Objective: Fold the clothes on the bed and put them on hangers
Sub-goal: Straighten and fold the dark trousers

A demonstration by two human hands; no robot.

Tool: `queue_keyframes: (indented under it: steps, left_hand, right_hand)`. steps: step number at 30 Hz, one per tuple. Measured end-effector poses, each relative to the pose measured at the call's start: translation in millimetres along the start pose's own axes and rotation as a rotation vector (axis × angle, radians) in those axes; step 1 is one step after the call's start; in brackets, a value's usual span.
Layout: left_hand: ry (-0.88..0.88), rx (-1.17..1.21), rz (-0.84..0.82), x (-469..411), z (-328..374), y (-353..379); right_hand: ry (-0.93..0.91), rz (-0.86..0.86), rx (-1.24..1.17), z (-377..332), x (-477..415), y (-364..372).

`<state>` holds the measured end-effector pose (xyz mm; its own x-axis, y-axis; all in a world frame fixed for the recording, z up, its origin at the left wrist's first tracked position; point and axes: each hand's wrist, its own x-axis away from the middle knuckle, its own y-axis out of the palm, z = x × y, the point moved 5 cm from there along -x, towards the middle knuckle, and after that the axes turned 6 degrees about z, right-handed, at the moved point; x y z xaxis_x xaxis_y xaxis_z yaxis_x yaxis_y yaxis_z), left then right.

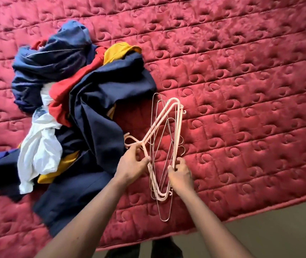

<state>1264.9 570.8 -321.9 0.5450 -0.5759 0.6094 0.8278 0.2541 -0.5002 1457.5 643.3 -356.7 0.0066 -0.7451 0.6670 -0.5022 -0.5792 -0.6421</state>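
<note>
A heap of unfolded clothes (pixel 85 101), navy, red, yellow and white, lies on the left half of the bed. To its right sits a bunch of several pale pink plastic and thin wire hangers (pixel 167 138). My left hand (pixel 131 164) grips one pink hanger near its hook and lifts it partly off the bunch. My right hand (pixel 181 174) holds the other hangers by their lower right side. A navy garment covers part of the lifted hanger's hook.
The bed wears a quilted red cover (pixel 241 81) that stretches bare to the right and back. Its near edge (pixel 222 220) runs diagonally at lower right, with beige floor (pixel 278 237) beyond it.
</note>
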Motion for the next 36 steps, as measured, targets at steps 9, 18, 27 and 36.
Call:
queue_keyframes:
  steps: [9, 18, 27, 36]
  left_hand:
    - [0.219, -0.035, 0.468, 22, -6, -129]
    - [0.068, 0.003, 0.468, -71, -13, -189]
    - [0.594, 0.086, 0.141, 5, -39, -287]
    - [0.464, 0.2, 0.239, 109, -57, -398]
  right_hand:
    - [-0.398, 0.028, -0.179, -134, 60, 31]
    - [-0.069, -0.151, -0.556, -262, 36, 104]
    - [0.12, -0.122, -0.999, -308, 52, 58]
    - [-0.353, 0.133, -1.048, -354, 243, 11]
